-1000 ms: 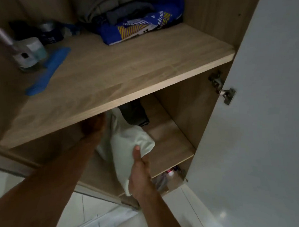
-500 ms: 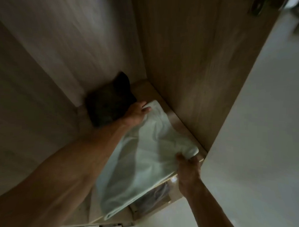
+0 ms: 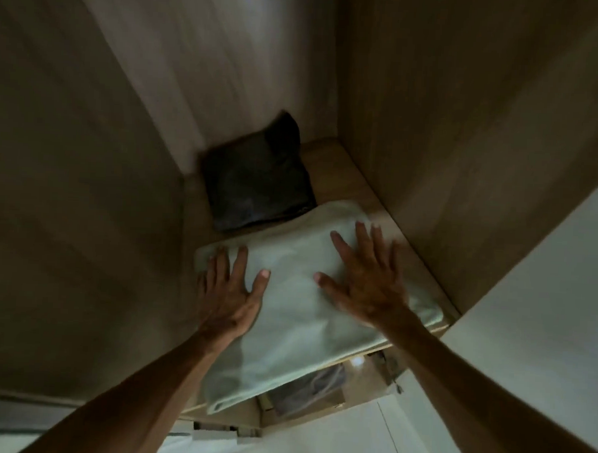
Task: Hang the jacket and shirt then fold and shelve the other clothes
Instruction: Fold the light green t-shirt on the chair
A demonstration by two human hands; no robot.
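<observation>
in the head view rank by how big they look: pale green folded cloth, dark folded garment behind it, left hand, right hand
1. pale green folded cloth, clearly largest
2. dark folded garment, though it lies farther back
3. left hand and right hand: look alike, not ranked; both lie flat on the cloth

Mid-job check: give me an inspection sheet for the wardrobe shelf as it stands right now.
Surface: wooden shelf, bare at the back right corner.
Job's things: pale green folded garment lies flat, its front edge overhanging the shelf; dark folded garment sits behind it, against the back wall.
Clutter: bagged dark items on the level below, blurred.
Hands: left hand and right hand both lie open, palms down, on the pale green folded garment.
Cables: nothing seen.
Surroundings: wooden side wall at right, white door open beside it.
</observation>
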